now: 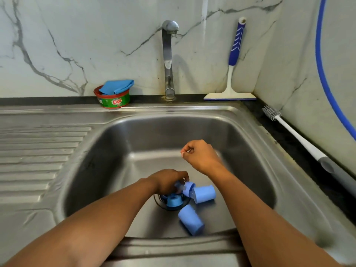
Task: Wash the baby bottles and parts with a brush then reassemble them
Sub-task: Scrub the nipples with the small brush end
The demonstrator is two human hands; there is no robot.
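Both arms reach into the sink, left hand gripping a blue bottle part, right hand curled with unclear hold; brush lies untouched, so washing seems unstarted.

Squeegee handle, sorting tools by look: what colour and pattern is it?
The squeegee handle is blue with white chevrons, seen in the head view.

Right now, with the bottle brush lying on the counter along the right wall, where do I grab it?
Take the grey grip at the near end of the bottle brush, coming down from the sink side: the wall crowds its other side, and the bristle head points away.
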